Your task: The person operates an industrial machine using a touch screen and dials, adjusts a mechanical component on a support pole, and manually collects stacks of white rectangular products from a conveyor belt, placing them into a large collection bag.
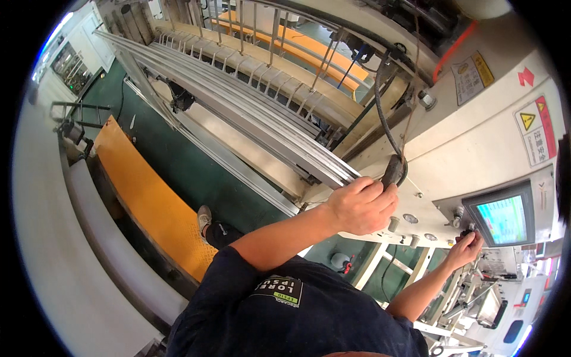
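Note:
My left hand is closed around a black handle hanging on a thick black cable against the cream machine housing. My right hand is lower right, its fingertips pinched on a small black knob on the control panel, just left of the lit screen. Round buttons sit on the panel between my two hands. My dark shirt fills the lower middle of the view.
Long metal conveyor rails run diagonally from upper left to the machine. An orange step platform lies on the green floor, with my shoe beside it. Warning labels are on the housing; more equipment stands lower right.

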Demonstrator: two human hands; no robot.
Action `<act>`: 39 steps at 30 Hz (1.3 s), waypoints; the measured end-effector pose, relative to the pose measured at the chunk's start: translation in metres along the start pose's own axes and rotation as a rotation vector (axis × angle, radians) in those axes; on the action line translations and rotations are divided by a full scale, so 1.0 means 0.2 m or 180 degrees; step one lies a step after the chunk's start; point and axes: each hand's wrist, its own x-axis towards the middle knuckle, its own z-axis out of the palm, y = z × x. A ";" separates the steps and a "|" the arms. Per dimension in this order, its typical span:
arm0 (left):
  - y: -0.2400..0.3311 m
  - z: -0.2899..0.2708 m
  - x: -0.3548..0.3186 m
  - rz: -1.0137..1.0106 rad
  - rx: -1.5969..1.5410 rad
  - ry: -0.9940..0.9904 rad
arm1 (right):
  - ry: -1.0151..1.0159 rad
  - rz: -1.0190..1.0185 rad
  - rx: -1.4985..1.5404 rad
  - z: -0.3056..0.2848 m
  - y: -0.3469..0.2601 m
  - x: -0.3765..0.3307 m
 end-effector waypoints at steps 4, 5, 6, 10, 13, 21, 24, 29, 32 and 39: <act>0.00 -0.01 0.01 0.0015 0.0010 -0.0107 | -0.0039 0.0456 0.0712 0.01 -0.01 -0.01; 0.00 -0.02 0.02 0.0022 -0.0001 -0.0163 | 0.0025 0.0540 0.0786 0.01 -0.01 -0.02; 0.00 -0.03 0.02 0.0010 -0.0010 -0.0150 | 0.0012 0.0453 0.0721 0.01 0.00 -0.03; 0.02 -0.02 0.03 -0.0027 0.0015 -0.0209 | 0.0054 0.0297 0.0681 -0.01 -0.01 -0.05; 0.03 -0.01 0.04 0.0018 0.0054 -0.0328 | 0.0024 0.0436 0.1137 0.00 -0.04 -0.08; 0.05 0.02 0.03 0.0157 0.0300 -0.0668 | -0.0049 0.0561 0.1413 0.02 -0.07 -0.10; 0.05 0.02 0.06 0.0216 0.0359 -0.0659 | 0.0013 0.0699 0.1237 0.00 -0.10 -0.08; 0.06 0.01 0.04 0.0195 0.0357 -0.0784 | 0.0056 0.0589 0.1405 0.01 -0.12 -0.10; 0.07 0.01 0.05 0.0184 0.0344 -0.0790 | 0.0056 0.0505 0.1648 0.03 -0.11 -0.11; 0.07 0.01 0.05 0.0198 0.0361 -0.0772 | 0.0045 0.0437 0.1373 0.01 -0.11 -0.11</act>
